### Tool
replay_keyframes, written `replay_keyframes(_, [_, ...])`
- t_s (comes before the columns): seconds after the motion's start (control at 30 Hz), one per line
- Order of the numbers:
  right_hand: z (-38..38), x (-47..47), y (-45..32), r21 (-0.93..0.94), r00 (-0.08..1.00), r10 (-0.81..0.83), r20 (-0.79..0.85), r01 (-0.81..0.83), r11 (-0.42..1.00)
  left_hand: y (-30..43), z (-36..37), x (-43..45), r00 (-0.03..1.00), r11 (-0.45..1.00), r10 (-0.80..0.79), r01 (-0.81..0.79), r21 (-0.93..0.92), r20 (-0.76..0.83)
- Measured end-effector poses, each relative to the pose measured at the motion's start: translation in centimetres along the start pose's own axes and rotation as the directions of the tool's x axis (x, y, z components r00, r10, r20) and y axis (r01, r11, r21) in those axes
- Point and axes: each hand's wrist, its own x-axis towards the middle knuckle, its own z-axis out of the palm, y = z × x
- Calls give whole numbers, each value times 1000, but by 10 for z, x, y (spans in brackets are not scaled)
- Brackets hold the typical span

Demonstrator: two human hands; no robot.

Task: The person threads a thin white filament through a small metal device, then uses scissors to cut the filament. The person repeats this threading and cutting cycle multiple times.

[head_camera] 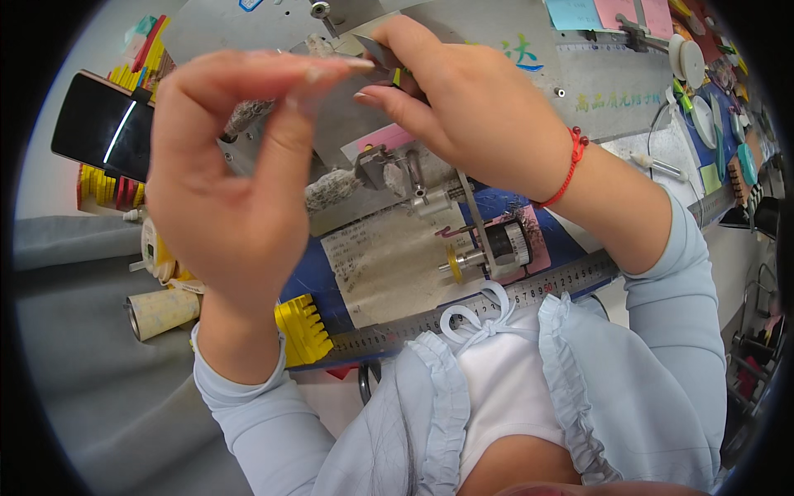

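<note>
My left hand point(229, 167) is raised above the metal plate point(347, 118), its thumb and index fingertips close together and blurred; whether they pinch anything small I cannot tell. Opposite it, my right hand point(490, 111), with a red cord bracelet point(572, 167) on the wrist, is curled around a small dark piece with a yellow-green edge point(396, 77). Below the hands is a metal mechanism point(428, 198) with a black graduated dial point(510, 243) and a yellow ring point(454, 263). Grey fuzzy wrapped parts point(333, 189) stick out beside it.
A long steel ruler point(422, 322) runs along the bench edge, with a yellow toothed block point(304, 330) at its left. A black phone point(102, 127) stands at the left above a patterned cup point(162, 313). White spools point(686, 61) and small tools crowd the right side.
</note>
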Motion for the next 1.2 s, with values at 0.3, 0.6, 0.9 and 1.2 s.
replay_keyframes(0.3, [8,7,2,-76,974,-161,-161,150,986,5,5,-12,967,875,215,-252,413,134])
replay_keyframes(0.6, [9,2,-2,-292,973,-196,-120,155,944,5,4,-13,969,859,206,-245,450,133])
replay_keyframes(0.9, [-5,-9,-4,-227,970,-219,-103,191,955,61,-41,-7,889,740,-214,-123,662,404])
replay_keyframes(1.2, [-26,-36,-14,9,997,-77,8,77,997,14,-18,-45,938,655,16,-271,705,346])
